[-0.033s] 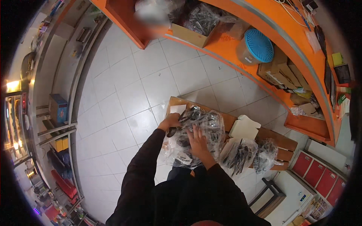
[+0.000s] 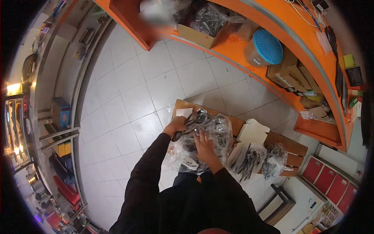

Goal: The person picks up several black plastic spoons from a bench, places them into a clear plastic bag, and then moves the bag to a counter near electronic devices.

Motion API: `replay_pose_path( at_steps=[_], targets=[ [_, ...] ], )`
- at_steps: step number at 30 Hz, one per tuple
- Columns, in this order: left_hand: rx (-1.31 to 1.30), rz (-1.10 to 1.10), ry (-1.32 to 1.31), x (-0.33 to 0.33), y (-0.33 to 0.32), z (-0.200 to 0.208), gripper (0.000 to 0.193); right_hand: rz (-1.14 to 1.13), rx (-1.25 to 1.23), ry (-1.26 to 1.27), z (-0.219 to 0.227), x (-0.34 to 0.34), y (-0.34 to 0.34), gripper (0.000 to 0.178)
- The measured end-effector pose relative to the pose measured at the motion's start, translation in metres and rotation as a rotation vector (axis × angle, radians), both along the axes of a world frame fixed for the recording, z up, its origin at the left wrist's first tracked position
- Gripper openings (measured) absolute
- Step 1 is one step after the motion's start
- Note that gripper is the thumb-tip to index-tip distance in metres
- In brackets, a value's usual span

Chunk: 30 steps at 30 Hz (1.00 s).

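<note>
A large clear plastic bag [image 2: 218, 134] full of dark items lies on a low brown wooden bench [image 2: 243, 124] in front of me. My left hand [image 2: 178, 124] is closed on a dark, long thing [image 2: 176, 136] at the bag's left side; its exact kind is not clear. My right hand [image 2: 204, 145] rests on the bag with its fingers stretched out, near the dark thing. A white card [image 2: 184, 112] lies just beyond my left hand. On the bag's near side is a white label [image 2: 190, 163] with dark writing.
Right of the bag, the bench holds a white open box [image 2: 252, 132] and two smaller clear bags [image 2: 249, 158] of dark items. Orange shelving [image 2: 233, 48] with cartons and a blue-lidded tub [image 2: 267, 47] curves along the far right. Metal-edged shelves [image 2: 76, 78] stand left.
My right fingers have shifted very slightly on the bag, and the dark thing near them has moved a little. My left hand stays almost in place.
</note>
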<state>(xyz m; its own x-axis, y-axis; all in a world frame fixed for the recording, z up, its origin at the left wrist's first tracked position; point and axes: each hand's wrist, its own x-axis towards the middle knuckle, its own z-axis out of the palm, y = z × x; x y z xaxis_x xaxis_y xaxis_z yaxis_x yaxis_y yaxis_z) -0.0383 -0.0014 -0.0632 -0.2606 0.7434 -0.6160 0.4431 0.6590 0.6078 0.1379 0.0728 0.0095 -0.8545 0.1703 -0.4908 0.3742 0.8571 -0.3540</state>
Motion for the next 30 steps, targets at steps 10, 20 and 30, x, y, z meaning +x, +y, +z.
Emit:
replay_pose_path(
  at_steps=[10, 20, 30],
  targets=[
    [0.183, 0.397, 0.186, -0.01, -0.03, 0.136, 0.022, -0.112, -0.247, 0.242, -0.005, -0.001, 0.018, 0.069],
    [0.536, 1.116, -0.513, 0.165, 0.013, 0.187, 0.016, -1.125, -1.273, 0.757, 0.08, 0.052, 0.027, 0.018],
    [0.652, 1.228, -0.618, 0.283, 0.077, 0.183, 0.007, -1.488, -0.853, 1.028, 0.097, 0.169, 0.065, 0.015]
  ],
)
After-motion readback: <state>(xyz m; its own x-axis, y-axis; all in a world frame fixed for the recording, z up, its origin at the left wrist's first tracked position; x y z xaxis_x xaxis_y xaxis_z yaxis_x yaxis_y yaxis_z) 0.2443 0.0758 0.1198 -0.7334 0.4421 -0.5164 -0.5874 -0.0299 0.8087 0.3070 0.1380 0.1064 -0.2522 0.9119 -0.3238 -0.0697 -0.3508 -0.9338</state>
